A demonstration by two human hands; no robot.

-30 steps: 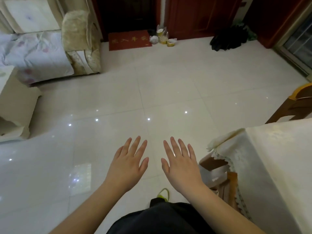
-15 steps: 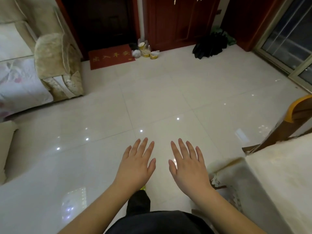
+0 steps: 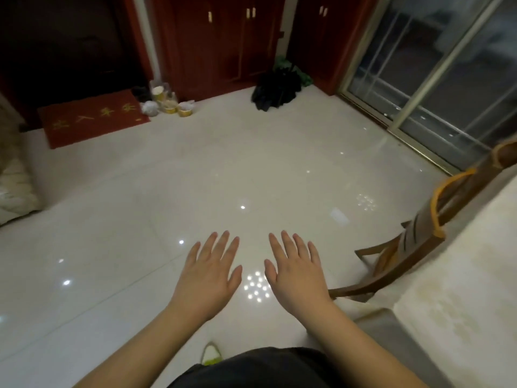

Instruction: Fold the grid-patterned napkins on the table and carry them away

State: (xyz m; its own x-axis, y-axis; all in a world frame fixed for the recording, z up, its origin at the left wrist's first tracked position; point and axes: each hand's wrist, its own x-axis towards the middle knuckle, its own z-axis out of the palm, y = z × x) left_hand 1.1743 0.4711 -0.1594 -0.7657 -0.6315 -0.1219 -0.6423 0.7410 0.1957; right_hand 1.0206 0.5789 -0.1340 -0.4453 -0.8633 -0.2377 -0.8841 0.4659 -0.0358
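Note:
My left hand [image 3: 208, 275] and my right hand [image 3: 296, 275] are stretched out in front of me, palms down, fingers straight and spread. Both hold nothing and hover over the glossy tiled floor. A table with a cream cloth [image 3: 461, 281] runs along the right edge of the view. No grid-patterned napkin shows on the visible part of it.
A wooden chair [image 3: 414, 245] stands tucked beside the table. Farther off are a red doormat [image 3: 92, 119], paper cups [image 3: 170, 103], a dark heap [image 3: 275, 89] by red cabinets, and a glass sliding door [image 3: 436, 79]. A sofa end [image 3: 14, 186] sits left.
The view has swung right: the sofa slid out to the left edge and the glass door and chair came in. Both hands stay flat and empty.

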